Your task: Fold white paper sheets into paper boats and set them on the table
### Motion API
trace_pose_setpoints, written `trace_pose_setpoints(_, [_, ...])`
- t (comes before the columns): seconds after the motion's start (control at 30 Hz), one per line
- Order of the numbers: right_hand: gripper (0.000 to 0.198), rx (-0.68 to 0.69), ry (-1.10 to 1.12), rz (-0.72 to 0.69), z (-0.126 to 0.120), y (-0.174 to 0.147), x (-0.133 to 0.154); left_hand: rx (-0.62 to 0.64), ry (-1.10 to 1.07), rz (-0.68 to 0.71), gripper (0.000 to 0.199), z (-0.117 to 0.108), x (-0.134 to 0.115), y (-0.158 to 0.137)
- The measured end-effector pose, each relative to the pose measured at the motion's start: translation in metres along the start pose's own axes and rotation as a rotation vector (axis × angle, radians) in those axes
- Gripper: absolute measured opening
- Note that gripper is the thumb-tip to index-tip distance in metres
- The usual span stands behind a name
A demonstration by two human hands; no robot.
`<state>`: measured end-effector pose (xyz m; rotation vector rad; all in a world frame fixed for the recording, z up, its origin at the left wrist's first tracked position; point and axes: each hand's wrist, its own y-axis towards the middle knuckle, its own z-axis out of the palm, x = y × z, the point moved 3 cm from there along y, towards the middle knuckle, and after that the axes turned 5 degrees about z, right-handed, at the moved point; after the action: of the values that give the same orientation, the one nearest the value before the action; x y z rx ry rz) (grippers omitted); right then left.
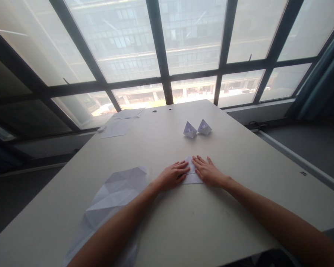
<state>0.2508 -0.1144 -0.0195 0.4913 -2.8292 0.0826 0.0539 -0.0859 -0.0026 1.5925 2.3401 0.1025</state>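
Observation:
A folded sheet of white paper (193,178) lies flat on the table, with a pointed top and a straight band along its near edge. My left hand (171,176) rests on its left side, fingers stretched out over the paper. On the right side lies my right hand (207,172), palm down with its fingers extended and slightly spread. The hands cover both slanted sides of the paper, so those edges are mostly hidden. Beyond them stand two folded paper boats, the left boat (189,130) and the right boat (204,127), side by side.
A large creased paper sheet (114,196) lies at the left, partly under my left forearm. Flat papers (117,126) are stacked at the far left of the white table (167,144). Windows rise behind the table, and a blue curtain (320,70) hangs at the right.

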Motion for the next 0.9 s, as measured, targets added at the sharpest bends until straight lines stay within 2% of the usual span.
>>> trace_pose_setpoints(0.63, [0.056,-0.053,0.147,-0.183,-0.0030,0.0025,0.0037,-0.045,-0.078,0.021,0.039,-0.0015,-0.0022,0.0033])
trace_pose_setpoints(0.8, [0.060,-0.168,0.153,0.007,0.0032,0.0053,0.0001,-0.052,-0.072,-0.019,0.036,0.0019,-0.0003,0.0024])
trace_pose_setpoints(0.9, [0.062,-0.162,0.160,0.029,0.0050,0.0055,-0.0015,-0.065,-0.084,-0.019,0.036,0.0020,-0.0007,0.0021])
